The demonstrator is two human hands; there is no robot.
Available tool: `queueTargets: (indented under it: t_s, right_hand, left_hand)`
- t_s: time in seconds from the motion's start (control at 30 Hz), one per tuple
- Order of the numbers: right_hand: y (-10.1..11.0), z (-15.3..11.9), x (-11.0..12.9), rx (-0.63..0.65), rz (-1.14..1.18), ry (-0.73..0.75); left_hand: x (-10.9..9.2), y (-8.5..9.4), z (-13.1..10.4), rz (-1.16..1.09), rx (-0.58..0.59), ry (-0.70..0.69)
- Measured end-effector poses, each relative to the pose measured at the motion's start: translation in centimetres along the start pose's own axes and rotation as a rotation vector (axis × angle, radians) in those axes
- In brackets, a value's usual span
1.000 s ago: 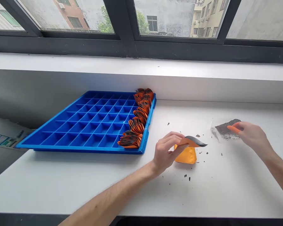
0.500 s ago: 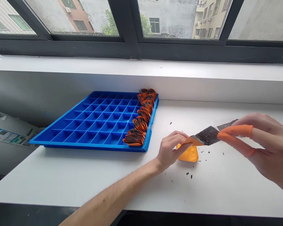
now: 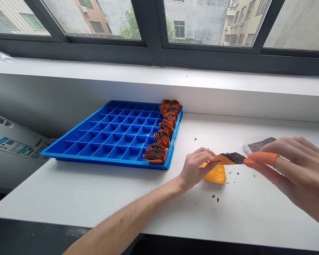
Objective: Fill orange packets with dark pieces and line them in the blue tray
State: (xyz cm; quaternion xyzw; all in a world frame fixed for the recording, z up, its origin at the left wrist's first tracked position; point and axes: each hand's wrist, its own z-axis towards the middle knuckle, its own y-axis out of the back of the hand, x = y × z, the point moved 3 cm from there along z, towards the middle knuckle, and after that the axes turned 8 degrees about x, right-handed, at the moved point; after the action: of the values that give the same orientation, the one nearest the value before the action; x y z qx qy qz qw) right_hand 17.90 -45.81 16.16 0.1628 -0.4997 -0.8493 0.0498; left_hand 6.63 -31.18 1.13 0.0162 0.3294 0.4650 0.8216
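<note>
My left hand [image 3: 198, 164] pinches the left end of an orange strip with a dark, flaky face [image 3: 230, 158]. At the strip's other end, the thumb and index finger of my right hand [image 3: 287, 170], both in orange finger covers, are closed on it. Under my left fingertips, a yellow-orange block [image 3: 215, 174] rests on the white table [image 3: 175, 209]. Partly hidden behind my right hand is a clear film packet with dark contents [image 3: 260, 144]. Dark crumbs [image 3: 217, 200] are scattered around the block.
A blue compartment tray [image 3: 114, 141] stands to the left; its right-hand column holds bunched orange-and-dark folded pieces [image 3: 162, 138]. Behind the table are a low wall, a white sill [image 3: 149, 74] and dark-framed windows. A white object with a printed label [image 3: 16, 147] is at far left.
The strip has been turned flatter between my hands, showing less of its dark face. The clear packet shows more beside my right hand. The view has shifted slightly.
</note>
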Motion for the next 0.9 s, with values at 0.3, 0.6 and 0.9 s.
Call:
queueTargets:
  t_s: [0.3,0.6,0.9]
  right_hand:
    - [0.08,-0.1,-0.16,0.013,-0.006,0.06]
    - [0.06,-0.71,-0.29,0.011,0.028,0.032]
    - [0.1,-0.94,-0.51,0.025,0.026,0.019]
  left_hand:
    - [0.21,-0.22,-0.19,-0.034,0.033,-0.004]
    - [0.4,-0.43,-0.47,-0.035,0.067,-0.026]
    - [0.37,-0.57,-0.48,-0.037,0.073,-0.009]
